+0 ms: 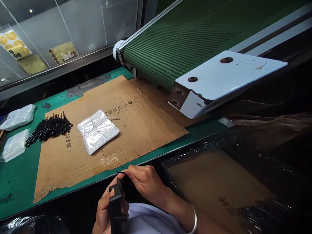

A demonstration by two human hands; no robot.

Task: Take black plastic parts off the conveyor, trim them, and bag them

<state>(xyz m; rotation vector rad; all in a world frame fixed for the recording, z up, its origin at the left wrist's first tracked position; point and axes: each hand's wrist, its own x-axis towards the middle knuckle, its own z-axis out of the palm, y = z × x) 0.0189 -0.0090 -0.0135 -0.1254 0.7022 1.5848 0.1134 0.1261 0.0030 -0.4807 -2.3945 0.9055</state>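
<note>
My left hand (pixel 102 208), at the bottom of the head view, is closed around a black molded plastic part (pixel 115 208) with a stepped, blocky shape. Just above it, my right hand (pixel 146 182) pinches a thin black strip (pixel 120 172) between thumb and forefinger, close to the part's top end. Whether the strip touches the part I cannot tell. Beyond my hands, a tied stack of clear plastic bags (pixel 98 131) lies on a flattened cardboard sheet (pixel 143 130). A heap of thin black plastic pins (pixel 52 127) rests at the sheet's left edge.
More bag stacks (pixel 18 117) sit on the green table (pixel 12 175) at the left. A green conveyor belt (pixel 170 48) slopes in from the upper right, with a white metal end bracket (pixel 229 76). At lower right stands a plastic-lined box (pixel 214 182).
</note>
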